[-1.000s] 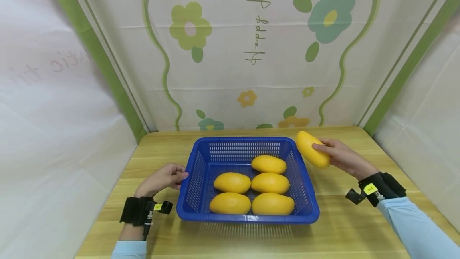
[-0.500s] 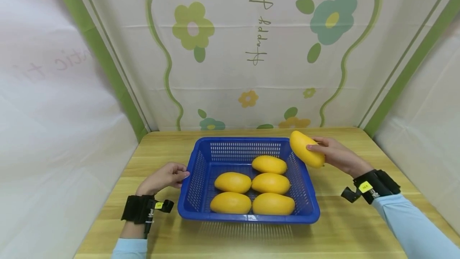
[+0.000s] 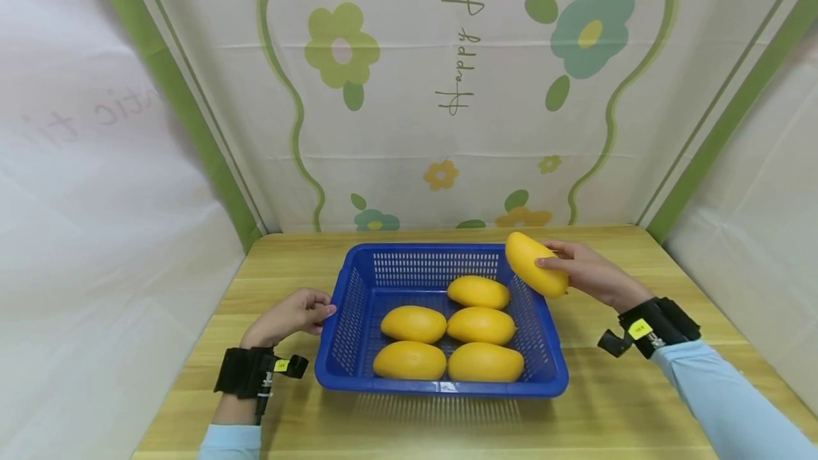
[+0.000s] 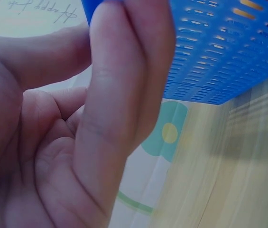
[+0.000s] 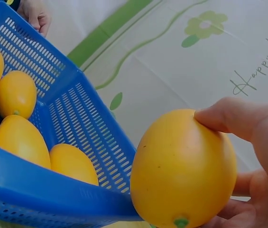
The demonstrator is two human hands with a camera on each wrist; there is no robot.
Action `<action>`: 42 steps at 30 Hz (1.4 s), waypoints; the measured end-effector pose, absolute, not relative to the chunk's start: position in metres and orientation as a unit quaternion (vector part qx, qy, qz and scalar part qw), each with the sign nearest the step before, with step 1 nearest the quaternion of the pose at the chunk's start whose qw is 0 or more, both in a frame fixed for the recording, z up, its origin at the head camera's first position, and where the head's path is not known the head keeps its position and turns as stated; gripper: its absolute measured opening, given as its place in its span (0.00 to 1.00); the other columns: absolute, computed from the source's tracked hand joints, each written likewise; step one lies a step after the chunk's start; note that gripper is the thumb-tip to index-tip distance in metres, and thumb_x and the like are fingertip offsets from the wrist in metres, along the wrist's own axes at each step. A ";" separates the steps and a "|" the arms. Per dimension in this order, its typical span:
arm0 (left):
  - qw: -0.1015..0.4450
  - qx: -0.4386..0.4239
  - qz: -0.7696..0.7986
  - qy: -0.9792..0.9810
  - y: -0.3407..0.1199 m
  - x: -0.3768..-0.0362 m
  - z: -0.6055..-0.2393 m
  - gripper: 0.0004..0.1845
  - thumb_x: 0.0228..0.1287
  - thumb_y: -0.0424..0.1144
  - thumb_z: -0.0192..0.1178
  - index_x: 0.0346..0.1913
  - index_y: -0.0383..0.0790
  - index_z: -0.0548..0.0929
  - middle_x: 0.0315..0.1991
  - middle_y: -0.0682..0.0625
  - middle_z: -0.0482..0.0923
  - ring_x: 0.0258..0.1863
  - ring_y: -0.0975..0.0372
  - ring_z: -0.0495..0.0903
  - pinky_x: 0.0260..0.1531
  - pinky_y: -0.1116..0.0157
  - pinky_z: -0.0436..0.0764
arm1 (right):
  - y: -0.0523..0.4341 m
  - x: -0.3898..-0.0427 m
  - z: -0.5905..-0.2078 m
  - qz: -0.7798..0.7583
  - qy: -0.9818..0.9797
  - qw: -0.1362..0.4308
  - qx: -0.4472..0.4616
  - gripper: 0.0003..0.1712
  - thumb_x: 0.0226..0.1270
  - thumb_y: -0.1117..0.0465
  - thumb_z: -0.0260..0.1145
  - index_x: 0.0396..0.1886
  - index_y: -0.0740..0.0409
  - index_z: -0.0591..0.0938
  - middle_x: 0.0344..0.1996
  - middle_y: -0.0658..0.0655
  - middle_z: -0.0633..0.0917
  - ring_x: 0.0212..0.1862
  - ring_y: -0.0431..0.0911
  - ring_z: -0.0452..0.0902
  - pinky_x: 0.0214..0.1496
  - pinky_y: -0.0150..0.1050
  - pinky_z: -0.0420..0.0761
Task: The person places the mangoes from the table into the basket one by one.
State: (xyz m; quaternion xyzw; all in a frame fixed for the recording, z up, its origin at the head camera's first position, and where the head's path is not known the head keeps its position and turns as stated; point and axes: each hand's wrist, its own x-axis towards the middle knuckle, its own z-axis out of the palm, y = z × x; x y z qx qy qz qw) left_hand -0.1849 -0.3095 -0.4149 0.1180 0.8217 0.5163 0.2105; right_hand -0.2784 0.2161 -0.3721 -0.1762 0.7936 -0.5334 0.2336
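Nearest the person, the blue basket (image 3: pixel 441 382) sits on the wooden table (image 3: pixel 613 403) with 5 mangoes in it: 2 in the front row (image 3: pixel 409 360), 2 in the middle (image 3: pixel 481 326) and 1 at the back (image 3: pixel 478 292). The left hand (image 3: pixel 290 316) rests at the basket's left rim, fingers curled against the edge; the left wrist view shows them touching the blue wall, but whether they truly clasp it I cannot tell. Further back, the right hand (image 3: pixel 591 274) grips a 6th mango (image 3: pixel 535 274), thumb on top and fingers wrapped beneath, holding it in the air just over the basket's far right corner, tilted, clear of the rim. The step in hand looks like carrying this fruit into the basket. The next move likely calls for shifting it left over the bare spot at the back left (image 3: pixel 409 282), lowering it beside the rear mango, then loosening the fingers.
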 end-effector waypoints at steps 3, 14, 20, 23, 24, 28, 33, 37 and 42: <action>0.212 0.119 0.516 0.822 -0.309 -0.185 -0.415 0.14 0.77 0.38 0.52 0.46 0.27 0.79 0.30 0.51 0.81 0.29 0.65 0.79 0.39 0.59 0.87 | 0.214 -0.279 -0.372 -0.535 0.792 0.233 -0.180 0.38 0.77 0.53 0.58 0.75 0.69 0.56 0.55 0.62 0.77 0.48 0.45 0.80 0.51 0.37 0.83; 0.210 0.117 0.515 0.823 -0.310 -0.185 -0.416 0.13 0.77 0.39 0.52 0.43 0.29 0.79 0.28 0.53 0.79 0.28 0.65 0.78 0.38 0.59 0.87 | 0.203 -0.281 -0.370 -0.528 0.799 0.226 -0.176 0.38 0.76 0.51 0.59 0.74 0.68 0.59 0.55 0.63 0.77 0.48 0.46 0.79 0.52 0.37 0.82; 0.212 0.117 0.515 0.823 -0.310 -0.185 -0.416 0.13 0.77 0.39 0.52 0.42 0.29 0.78 0.28 0.52 0.78 0.25 0.65 0.75 0.34 0.63 0.85 | 0.196 -0.284 -0.369 -0.534 0.794 0.229 -0.179 0.36 0.76 0.52 0.59 0.74 0.67 0.60 0.53 0.61 0.78 0.47 0.46 0.79 0.50 0.38 0.82; 0.211 0.118 0.513 0.824 -0.310 -0.185 -0.415 0.13 0.77 0.39 0.52 0.43 0.28 0.78 0.28 0.52 0.78 0.25 0.65 0.75 0.34 0.63 0.85 | 0.193 -0.285 -0.369 -0.539 0.789 0.233 -0.182 0.37 0.76 0.53 0.59 0.74 0.68 0.59 0.53 0.62 0.78 0.47 0.46 0.79 0.50 0.37 0.83; 0.210 0.117 0.512 0.824 -0.310 -0.185 -0.415 0.13 0.78 0.39 0.52 0.43 0.28 0.78 0.28 0.52 0.78 0.25 0.65 0.75 0.34 0.63 0.85 | 0.192 -0.285 -0.369 -0.540 0.788 0.234 -0.181 0.36 0.76 0.53 0.59 0.74 0.68 0.59 0.54 0.62 0.78 0.47 0.45 0.80 0.50 0.37 0.83; 0.210 0.118 0.510 0.826 -0.309 -0.185 -0.415 0.14 0.78 0.38 0.51 0.44 0.28 0.78 0.29 0.51 0.78 0.26 0.65 0.75 0.34 0.63 0.85 | 0.190 -0.285 -0.369 -0.545 0.784 0.236 -0.179 0.37 0.76 0.53 0.59 0.75 0.68 0.58 0.55 0.63 0.77 0.48 0.45 0.80 0.50 0.37 0.83; 0.211 0.117 0.512 0.825 -0.309 -0.186 -0.415 0.13 0.78 0.38 0.51 0.44 0.28 0.78 0.29 0.51 0.79 0.26 0.65 0.75 0.33 0.64 0.85 | 0.191 -0.284 -0.370 -0.548 0.781 0.239 -0.179 0.38 0.76 0.53 0.59 0.75 0.68 0.57 0.57 0.65 0.76 0.48 0.45 0.80 0.50 0.37 0.83; 0.210 0.115 0.513 0.825 -0.309 -0.186 -0.415 0.13 0.78 0.38 0.51 0.43 0.28 0.78 0.29 0.51 0.78 0.26 0.65 0.75 0.33 0.64 0.85 | 0.189 -0.285 -0.371 -0.546 0.782 0.243 -0.178 0.39 0.76 0.53 0.59 0.75 0.68 0.56 0.60 0.67 0.74 0.49 0.45 0.79 0.51 0.37 0.82; 0.210 0.113 0.511 0.826 -0.309 -0.186 -0.415 0.13 0.78 0.38 0.51 0.43 0.29 0.78 0.29 0.51 0.78 0.26 0.64 0.75 0.35 0.62 0.85 | 0.185 -0.286 -0.371 -0.542 0.784 0.242 -0.181 0.39 0.76 0.52 0.60 0.76 0.67 0.57 0.61 0.69 0.74 0.51 0.46 0.79 0.53 0.37 0.82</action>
